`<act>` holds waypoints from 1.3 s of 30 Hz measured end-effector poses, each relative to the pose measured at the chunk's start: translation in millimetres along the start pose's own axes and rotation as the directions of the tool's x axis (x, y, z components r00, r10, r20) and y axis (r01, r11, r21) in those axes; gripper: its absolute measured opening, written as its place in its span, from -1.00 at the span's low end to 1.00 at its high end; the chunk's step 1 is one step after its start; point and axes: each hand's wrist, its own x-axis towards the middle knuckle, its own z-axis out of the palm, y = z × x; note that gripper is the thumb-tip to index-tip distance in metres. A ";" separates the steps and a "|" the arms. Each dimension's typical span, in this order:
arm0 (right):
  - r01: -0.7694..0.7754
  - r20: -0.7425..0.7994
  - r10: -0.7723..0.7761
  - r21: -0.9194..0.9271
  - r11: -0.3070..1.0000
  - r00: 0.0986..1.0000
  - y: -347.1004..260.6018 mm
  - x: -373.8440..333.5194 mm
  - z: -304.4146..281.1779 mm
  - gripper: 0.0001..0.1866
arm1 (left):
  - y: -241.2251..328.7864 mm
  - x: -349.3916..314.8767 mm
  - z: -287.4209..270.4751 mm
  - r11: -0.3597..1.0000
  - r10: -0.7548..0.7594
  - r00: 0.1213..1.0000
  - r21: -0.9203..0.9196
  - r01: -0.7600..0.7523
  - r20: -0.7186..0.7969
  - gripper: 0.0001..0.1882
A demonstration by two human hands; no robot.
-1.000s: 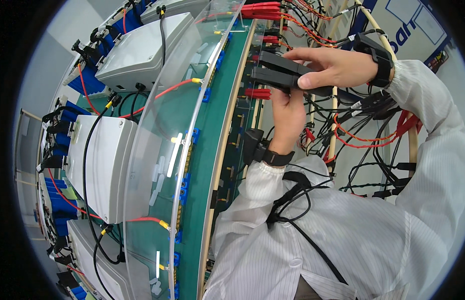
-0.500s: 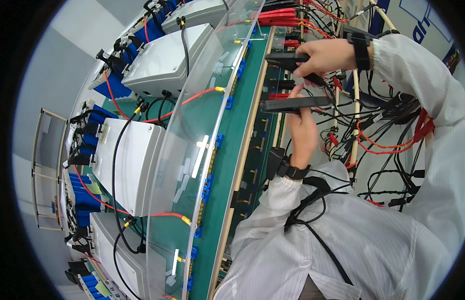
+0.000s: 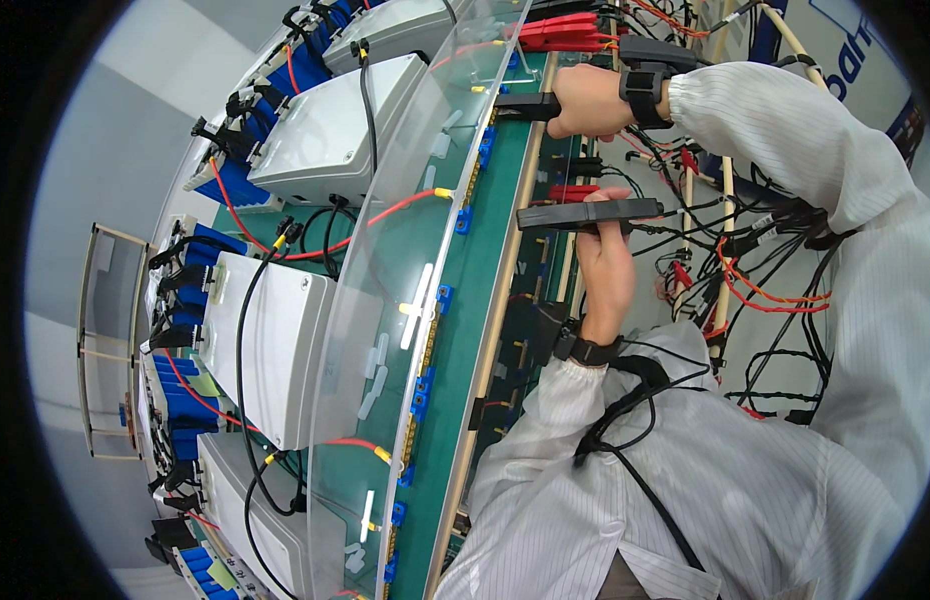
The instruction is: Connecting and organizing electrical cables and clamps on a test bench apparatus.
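My right hand (image 3: 590, 103) is closed around a black clip-style clamp (image 3: 528, 106). The clamp points left over the green bench top, its tip close to a row of brass terminals with blue supports (image 3: 485, 143); whether it touches them I cannot tell. Lower down, my left hand (image 3: 607, 268) grips a second black clamp (image 3: 588, 213), lying level across the fingers with its tip toward the bench edge. Both wrists carry black straps with small devices. Beneath the hands, red clamps (image 3: 575, 193) and black ones hang with their leads.
A clear plastic guard (image 3: 380, 310) leans along the bench. Behind it stand white boxes (image 3: 270, 340) and blue cell packs (image 3: 190, 385) joined by red and black cables. Large red clamps (image 3: 560, 35) lie at the top. Tangled cables (image 3: 775, 240) hang on pale rods at right.
My right hand has moved left and slightly up, bringing its clamp over the bench to the terminal row. My left hand stays almost in place with its clamp. The view has shifted slightly.
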 end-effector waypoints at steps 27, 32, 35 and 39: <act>0.067 0.330 -0.122 0.172 0.983 0.936 50.3 -104.1 -13.5 -0.35 | -1.6 25.2 10.1 0.981 -0.014 0.991 0.193 -0.013 0.134 -0.34; -0.153 0.381 -0.116 0.607 0.780 0.917 51.0 -97.8 6.5 -0.16 | 9.9 44.2 7.5 0.996 -0.029 0.990 0.090 0.017 0.136 -0.37; -0.170 0.288 -0.085 0.751 0.638 0.954 54.5 -95.7 21.7 -0.16 | 11.8 51.3 11.9 0.992 -0.034 0.987 0.127 0.014 0.158 -0.39; -0.251 0.262 0.075 0.747 0.615 0.962 50.5 -98.0 17.7 -0.20 | 13.7 62.1 13.1 0.991 -0.108 0.977 0.103 0.090 0.184 -0.45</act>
